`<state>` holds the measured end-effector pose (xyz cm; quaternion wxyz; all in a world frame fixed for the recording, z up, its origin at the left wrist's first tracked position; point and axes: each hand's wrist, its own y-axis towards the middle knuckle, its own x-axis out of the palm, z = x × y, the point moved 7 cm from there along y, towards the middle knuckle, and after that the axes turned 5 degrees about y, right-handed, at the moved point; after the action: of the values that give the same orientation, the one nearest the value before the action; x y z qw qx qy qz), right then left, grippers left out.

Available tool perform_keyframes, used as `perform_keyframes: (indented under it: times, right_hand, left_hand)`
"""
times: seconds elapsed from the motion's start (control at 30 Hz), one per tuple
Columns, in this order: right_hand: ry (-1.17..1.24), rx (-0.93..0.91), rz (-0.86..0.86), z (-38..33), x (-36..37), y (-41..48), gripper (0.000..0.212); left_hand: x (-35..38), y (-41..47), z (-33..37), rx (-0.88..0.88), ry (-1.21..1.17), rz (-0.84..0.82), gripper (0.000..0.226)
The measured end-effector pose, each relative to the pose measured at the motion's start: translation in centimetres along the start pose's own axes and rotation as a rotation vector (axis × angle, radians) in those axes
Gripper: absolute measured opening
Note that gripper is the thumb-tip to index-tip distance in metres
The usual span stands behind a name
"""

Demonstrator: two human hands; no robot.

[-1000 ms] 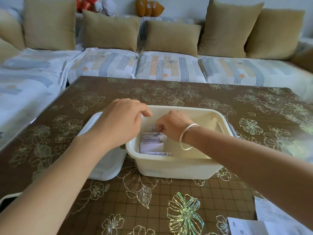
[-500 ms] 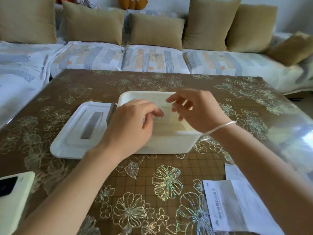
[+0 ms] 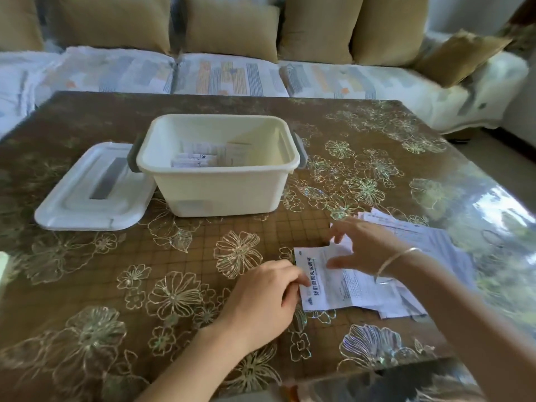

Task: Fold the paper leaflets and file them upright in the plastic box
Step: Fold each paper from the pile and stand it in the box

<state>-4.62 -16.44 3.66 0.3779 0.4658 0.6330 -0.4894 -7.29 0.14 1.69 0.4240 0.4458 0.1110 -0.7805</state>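
Observation:
The cream plastic box (image 3: 220, 192) stands open at the table's middle, with several folded leaflets (image 3: 200, 158) upright inside at its left. A loose pile of unfolded leaflets (image 3: 429, 245) lies on the table at the right, nearer to me. The top leaflet (image 3: 327, 288) has a printed heading along its left side. My left hand (image 3: 261, 300) has its fingers curled at that leaflet's left edge and pinches it. My right hand (image 3: 362, 250), with a bangle on the wrist, is spread over the leaflet's upper part, fingertips at the paper.
The box's white lid (image 3: 87, 198) lies flat, touching the box's left side. A white object (image 3: 3, 268) pokes in at the left edge. A sofa (image 3: 232, 74) with tan cushions runs behind the brown flowered table (image 3: 116, 285).
Both hands left the box and came down to the leaflet pile at the right. The view tilted down and right, so the box now sits farther from me.

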Motion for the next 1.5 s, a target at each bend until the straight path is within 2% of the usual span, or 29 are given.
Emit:
perform_keyframes:
  times: [0.1, 0.2, 0.27, 0.4, 0.47, 0.5, 0.57, 0.63, 0.67, 0.73, 0.8, 0.87, 0.93, 1.07, 1.17, 1.27, 1.43, 1.5]
  right_hand:
    - [-0.015, 0.030, -0.051, -0.3, 0.3, 0.7, 0.046]
    - [-0.034, 0.034, -0.020, -0.6, -0.5, 0.9, 0.025]
    - [0.035, 0.022, 0.020, -0.8, -1.3, 0.7, 0.019]
    - [0.498, 0.006, 0.211, -2.0, -2.8, -1.1, 0.017]
    - [0.790, -0.022, 0.316, -3.2, -2.6, -2.3, 0.016]
    - [0.914, -0.038, 0.338, -3.9, -2.0, -2.9, 0.015]
    - [1.048, -0.098, 0.389, -5.5, -0.5, -3.6, 0.012]
    - [1.072, -0.218, 0.475, -7.1, 0.9, -4.3, 0.008]
    - [1.077, -0.282, 0.501, -7.7, 1.8, -4.6, 0.017]
    - [1.045, -0.364, 0.509, -8.5, 3.4, -5.3, 0.029]
    - [0.877, -0.388, 0.527, -8.6, 4.5, -5.9, 0.033]
    - [0.665, -0.369, 0.545, -8.2, 5.2, -6.0, 0.028]
    - [0.566, -0.327, 0.518, -7.8, 5.9, -5.7, 0.023]
    - [0.501, -0.348, 0.518, -8.2, 6.4, -5.4, 0.014]
    - [0.454, -0.301, 0.569, -8.4, 6.3, -5.1, 0.037]
    - [0.388, -0.200, 0.635, -8.6, 6.5, -4.3, 0.046]
    - [0.253, -0.085, 0.710, -8.6, 6.5, -4.0, 0.034]
    - [0.235, -0.073, 0.699, -8.7, 6.5, -4.1, 0.032]
  left_hand:
    - [0.4, -0.6, 0.1, 0.014, 0.036, 0.006, 0.026]
    - [0.1, -1.4, 0.0, -0.003, 0.033, 0.030, 0.024]
    - [-0.6, -1.8, -0.8, -0.065, -0.016, 0.067, 0.027]
    - [-3.3, -2.9, -3.6, -0.290, -0.229, 0.197, 0.065]
    - [-5.0, -3.6, -4.5, -0.361, -0.377, 0.261, 0.071]
    - [-5.7, -4.1, -4.8, -0.369, -0.449, 0.290, 0.067]
    - [-7.3, -4.8, -4.9, -0.322, -0.476, 0.339, 0.042]
    - [-8.9, -5.7, -4.7, -0.243, -0.380, 0.415, 0.020]
    - [-9.5, -6.3, -4.6, -0.202, -0.327, 0.447, 0.018]
    - [-10.3, -7.3, -4.1, -0.110, -0.249, 0.473, 0.022]
    - [-10.1, -8.3, -3.9, -0.062, -0.170, 0.448, 0.024]
    - [-8.9, -9.3, -4.9, -0.118, -0.099, 0.388, 0.027]
    - [-7.4, -10.2, -6.2, -0.204, -0.061, 0.336, 0.021]
    - [-6.2, -10.6, -6.8, -0.281, -0.078, 0.375, 0.010]
    - [-6.4, -10.1, -6.3, -0.303, 0.028, 0.430, 0.011]
    - [-6.4, -9.6, -6.2, -0.328, 0.169, 0.442, 0.012]
    - [-5.8, -9.5, -6.5, -0.341, 0.265, 0.441, 0.013]
    - [-5.7, -9.5, -6.6, -0.358, 0.268, 0.454, 0.024]
